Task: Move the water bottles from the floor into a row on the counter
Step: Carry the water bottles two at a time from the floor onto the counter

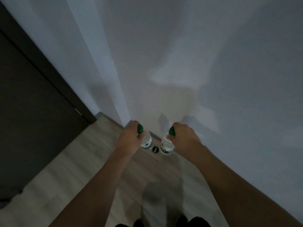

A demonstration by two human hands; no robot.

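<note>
Head view: your left hand [129, 136] is curled round the neck of the left bottle [146, 142], your right hand [184, 135] round the neck of the right bottle [166, 145]. Both bottles hang upright, low by the white wall [196, 63], over the wood floor [82, 161]; whether they touch it I can't tell. Grip below the green caps [140, 128], lift straight, don't swing. Counter isn't in view, so turn slowly.
</note>
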